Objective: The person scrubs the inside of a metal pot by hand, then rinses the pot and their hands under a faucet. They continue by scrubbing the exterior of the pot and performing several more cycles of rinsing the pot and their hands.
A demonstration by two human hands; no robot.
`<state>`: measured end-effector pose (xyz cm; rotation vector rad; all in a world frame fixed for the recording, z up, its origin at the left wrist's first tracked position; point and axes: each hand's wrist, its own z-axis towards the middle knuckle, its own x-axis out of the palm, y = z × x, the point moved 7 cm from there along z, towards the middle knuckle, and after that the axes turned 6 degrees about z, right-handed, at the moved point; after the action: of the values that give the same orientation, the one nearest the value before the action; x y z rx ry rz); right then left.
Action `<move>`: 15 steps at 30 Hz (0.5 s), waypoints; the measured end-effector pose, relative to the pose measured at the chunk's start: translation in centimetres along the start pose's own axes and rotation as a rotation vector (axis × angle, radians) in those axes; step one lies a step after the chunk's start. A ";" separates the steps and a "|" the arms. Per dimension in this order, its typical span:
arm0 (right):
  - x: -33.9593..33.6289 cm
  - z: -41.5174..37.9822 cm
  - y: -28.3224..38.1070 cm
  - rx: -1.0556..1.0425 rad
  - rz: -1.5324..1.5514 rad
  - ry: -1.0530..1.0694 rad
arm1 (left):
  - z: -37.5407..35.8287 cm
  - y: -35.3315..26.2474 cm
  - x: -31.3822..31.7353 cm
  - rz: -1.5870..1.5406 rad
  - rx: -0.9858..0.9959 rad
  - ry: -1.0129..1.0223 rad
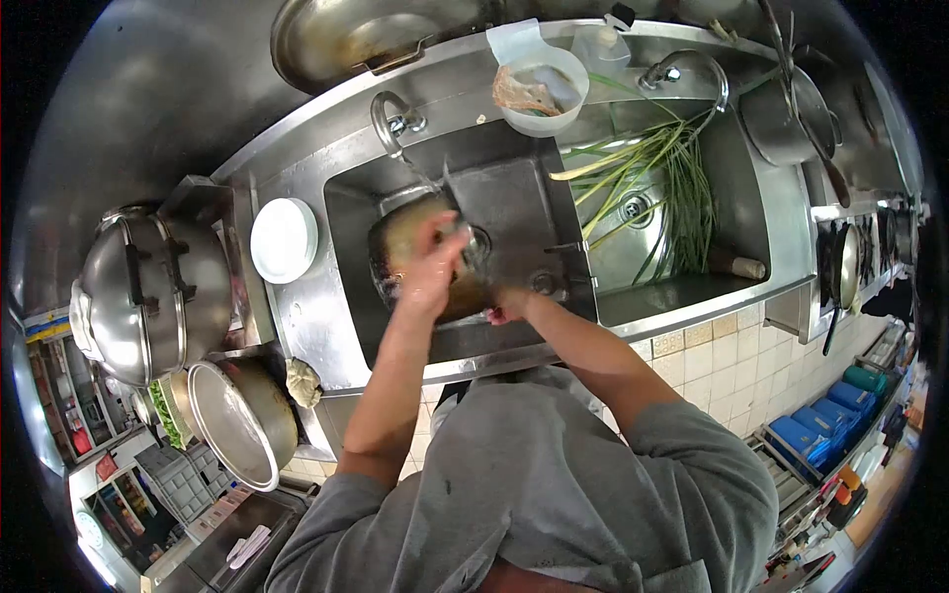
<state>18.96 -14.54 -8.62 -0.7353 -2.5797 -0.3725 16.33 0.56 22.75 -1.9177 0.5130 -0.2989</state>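
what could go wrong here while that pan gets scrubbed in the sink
1. The left hand scrubs inside the pan while the right hand seems to steady its edge; a wet pan could slip and bang the basin.
2. The white tub sits on the ledge between the basins; a bump could tip it in.
3. The plates lie close beside the sink; splashes may reach them.

Both arms reached toward twelve o'clock, elbows bent. The left hand [432, 272] was raised, fingers curled and blurred. The right hand [502, 311] sat lower at its four o'clock, mostly hidden.
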 end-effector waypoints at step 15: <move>6.1 -6.4 24.5 -0.941 -0.255 -0.351 | 3.2 27.3 -16.5 0.327 -0.477 -0.334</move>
<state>29.83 5.94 3.13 -0.7968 -2.7506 -1.7417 -2.56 2.11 -3.17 -2.2351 0.7020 0.3846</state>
